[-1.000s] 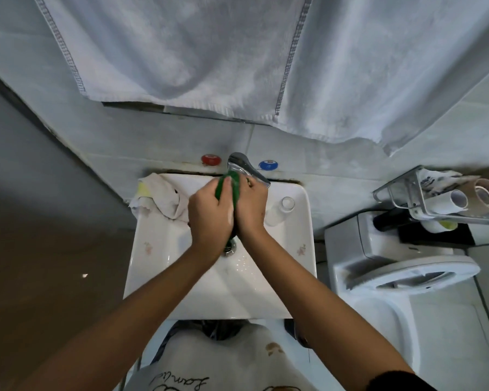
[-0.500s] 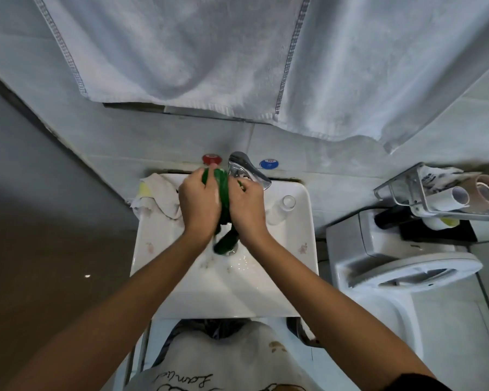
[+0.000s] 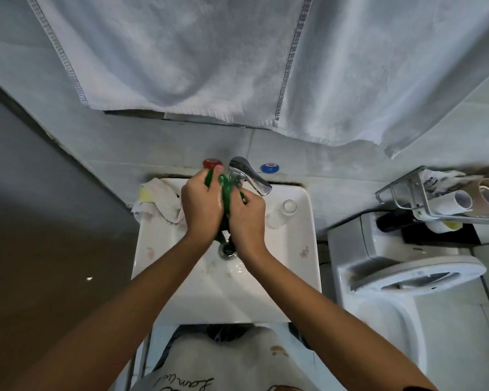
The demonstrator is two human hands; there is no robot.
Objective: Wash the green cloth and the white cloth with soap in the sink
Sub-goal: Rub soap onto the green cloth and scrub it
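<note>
The green cloth (image 3: 225, 190) is bunched between my two hands above the white sink (image 3: 294, 258). My left hand (image 3: 201, 206) grips its left side and my right hand (image 3: 247, 218) grips its right side, palms pressed together over the drain (image 3: 227, 248). A dark green end hangs down toward the drain. The white cloth (image 3: 161, 203), with a yellow patch, lies crumpled on the sink's back left corner. The chrome tap (image 3: 249, 176) stands just behind my hands.
A small clear bottle (image 3: 281, 211) lies on the sink's right rim. Red (image 3: 211, 163) and blue (image 3: 269, 168) knobs sit on the wall. A big white towel (image 3: 237, 60) hangs overhead. A toilet (image 3: 401, 277) and a wire rack (image 3: 446, 198) with rolls stand at right.
My hands have rubbed the green cloth between them, the left one sliding back toward the wall and the right one forward. The cloth's lower end has drawn up closer under my hands.
</note>
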